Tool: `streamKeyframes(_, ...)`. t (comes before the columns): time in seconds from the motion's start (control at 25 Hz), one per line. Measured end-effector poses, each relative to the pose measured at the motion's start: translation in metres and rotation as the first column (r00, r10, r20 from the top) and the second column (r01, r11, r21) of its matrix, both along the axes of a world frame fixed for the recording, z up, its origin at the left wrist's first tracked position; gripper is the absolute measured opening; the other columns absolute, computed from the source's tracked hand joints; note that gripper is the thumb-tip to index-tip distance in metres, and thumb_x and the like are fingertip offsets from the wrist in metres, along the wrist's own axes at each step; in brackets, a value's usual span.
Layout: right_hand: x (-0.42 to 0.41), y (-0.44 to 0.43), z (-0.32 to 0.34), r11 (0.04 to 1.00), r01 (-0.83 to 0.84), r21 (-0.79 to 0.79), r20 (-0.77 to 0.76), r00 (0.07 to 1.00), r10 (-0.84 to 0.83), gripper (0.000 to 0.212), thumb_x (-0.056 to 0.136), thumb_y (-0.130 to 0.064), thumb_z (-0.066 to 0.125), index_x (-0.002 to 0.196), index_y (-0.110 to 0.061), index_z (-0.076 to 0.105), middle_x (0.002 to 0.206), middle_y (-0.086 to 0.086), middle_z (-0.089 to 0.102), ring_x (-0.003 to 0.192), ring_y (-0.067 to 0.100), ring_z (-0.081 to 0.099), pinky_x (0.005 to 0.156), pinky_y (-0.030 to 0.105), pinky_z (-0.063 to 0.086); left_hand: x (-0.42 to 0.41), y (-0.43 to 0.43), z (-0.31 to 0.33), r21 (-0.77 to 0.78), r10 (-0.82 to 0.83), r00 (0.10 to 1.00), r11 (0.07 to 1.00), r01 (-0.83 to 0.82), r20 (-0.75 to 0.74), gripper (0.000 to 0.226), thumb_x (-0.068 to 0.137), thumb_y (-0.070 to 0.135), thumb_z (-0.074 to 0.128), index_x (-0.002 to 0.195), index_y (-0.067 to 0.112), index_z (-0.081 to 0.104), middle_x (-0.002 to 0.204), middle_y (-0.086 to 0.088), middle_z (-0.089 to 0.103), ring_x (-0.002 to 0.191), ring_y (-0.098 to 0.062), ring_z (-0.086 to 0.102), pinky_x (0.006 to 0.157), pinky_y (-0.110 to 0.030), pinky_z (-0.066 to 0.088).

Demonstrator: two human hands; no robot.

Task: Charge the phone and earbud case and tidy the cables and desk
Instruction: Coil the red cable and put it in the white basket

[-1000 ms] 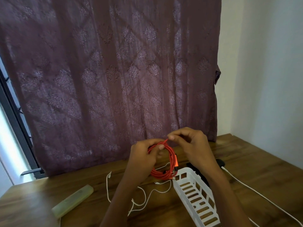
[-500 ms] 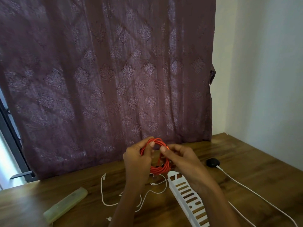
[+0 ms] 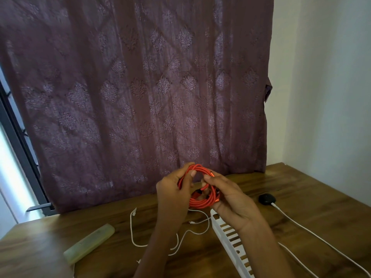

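A coiled red cable [image 3: 200,201] is held up above the wooden desk [image 3: 301,197]. My left hand [image 3: 172,193] grips the coil's left side, thumb across the loops. My right hand [image 3: 230,199] holds the right side, fingertips pinching a strand near the coil's middle. A loose white cable [image 3: 136,231] lies tangled on the desk below my hands. A black earbud case [image 3: 266,198] sits to the right with a white cable [image 3: 313,233] plugged into it. No phone is visible.
A white slotted basket [image 3: 230,239] lies on the desk under my right forearm. A pale green oblong case [image 3: 88,243] rests at the left. A purple patterned curtain [image 3: 140,97] hangs behind the desk; a white wall [image 3: 331,97] stands at the right.
The coil has stayed in both hands. My right fingers shifted from the coil's top down to its right side. The view moved, and the earbud case came out from behind my right arm.
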State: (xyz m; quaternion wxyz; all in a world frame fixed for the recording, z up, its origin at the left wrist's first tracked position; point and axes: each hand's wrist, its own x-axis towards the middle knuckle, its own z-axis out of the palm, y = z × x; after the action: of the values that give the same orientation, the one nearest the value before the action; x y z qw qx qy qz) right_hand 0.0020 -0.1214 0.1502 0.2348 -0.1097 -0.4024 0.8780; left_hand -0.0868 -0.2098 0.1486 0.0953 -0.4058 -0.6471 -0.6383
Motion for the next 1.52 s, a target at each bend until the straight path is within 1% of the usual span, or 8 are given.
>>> streamKeyframes(0.16,-0.002,0.001,0.000,0.982,-0.136,-0.134,-0.124,0.985,0.119,0.019,0.060,-0.004,0.076,0.075,-0.004,0.065,0.062,0.005,0.062,0.044,0.005,0.055,0.089,0.039,0.049,0.000,0.002,-0.006,0.043,0.098,0.985,0.995,-0.092,-0.141,0.026,0.086,0.008,0.060,0.109,0.020,0.063,0.086,0.019,0.063,0.074,0.017,0.060,0.066,-0.001,0.044)
streamKeyframes(0.36,-0.002,0.000,-0.001,0.979,0.029,0.201,0.057,0.998,-0.041,0.037,0.070,-0.022,0.067,0.103,-0.007,0.064,0.075,0.005,0.068,0.063,0.012,0.062,0.064,0.031,0.051,-0.007,0.003,-0.012,0.106,0.219,0.972,0.972,-0.211,-0.079,0.021,0.087,0.012,0.059,0.104,0.022,0.067,0.069,0.016,0.064,0.068,0.005,0.064,0.059,-0.005,0.046)
streamKeyframes(0.6,0.000,-0.011,-0.010,0.900,0.180,0.397,0.129,0.960,-0.249,0.032,0.078,-0.018,0.069,0.107,-0.010,0.060,0.093,0.013,0.068,0.078,0.016,0.067,0.072,0.033,0.056,-0.014,0.007,-0.011,0.164,0.314,0.948,0.934,-0.317,0.043,0.020,0.089,0.018,0.056,0.106,0.014,0.066,0.079,-0.008,0.069,0.065,0.000,0.063,0.059,-0.009,0.047)
streamKeyframes(0.8,-0.004,-0.010,-0.022,0.901,0.359,0.245,0.029,0.926,-0.377,0.029,0.077,-0.007,0.068,0.103,-0.003,0.056,0.082,0.010,0.072,0.071,0.017,0.070,0.066,0.025,0.058,-0.007,0.013,-0.014,0.132,0.155,0.937,0.970,-0.205,0.312,0.015,0.093,0.021,0.049,0.106,0.018,0.056,0.074,0.000,0.066,0.058,-0.004,0.063,0.061,-0.017,0.051)
streamKeyframes(0.96,-0.001,0.000,-0.037,0.869,0.458,0.188,0.087,0.873,-0.480,0.024,0.082,-0.012,0.064,0.103,-0.002,0.057,0.082,0.007,0.071,0.074,0.014,0.069,0.067,0.025,0.059,0.000,0.018,-0.023,0.208,-0.211,0.743,0.973,0.098,0.635,0.011,0.095,0.016,0.044,0.105,0.015,0.048,0.087,-0.002,0.068,0.061,-0.011,0.068,0.066,-0.040,0.055)
streamKeyframes(1.08,0.013,0.018,-0.051,0.879,0.448,0.167,0.154,0.868,-0.472,0.025,0.082,-0.009,0.064,0.104,0.001,0.056,0.086,0.014,0.070,0.079,0.023,0.069,0.071,0.034,0.058,0.008,0.025,-0.043,0.095,-0.209,0.687,0.975,0.200,0.696,0.006,0.095,0.017,0.045,0.099,0.019,0.049,0.091,-0.004,0.070,0.075,-0.017,0.070,0.072,-0.041,0.056)
streamKeyframes(1.28,0.055,0.060,-0.077,0.849,0.517,0.108,0.318,0.791,-0.522,0.017,0.080,-0.007,0.067,0.092,-0.001,0.058,0.081,0.018,0.069,0.068,0.025,0.068,0.062,0.036,0.055,0.032,0.040,-0.089,-0.220,-0.134,0.801,0.923,0.315,0.583,0.004,0.090,0.025,0.054,0.094,0.025,0.056,0.097,0.008,0.065,0.090,-0.006,0.061,0.073,-0.020,0.048)
streamKeyframes(1.52,0.091,0.090,-0.140,0.775,0.430,0.463,0.528,0.569,-0.631,0.018,0.082,-0.013,0.065,0.093,0.000,0.061,0.086,0.014,0.070,0.073,0.020,0.068,0.059,0.027,0.052,0.058,0.056,-0.163,-0.607,-0.170,0.921,0.707,0.362,0.351,0.043,0.087,0.028,0.060,0.126,0.028,0.044,0.134,0.007,0.050,0.123,-0.011,0.047,0.099,-0.030,0.045)
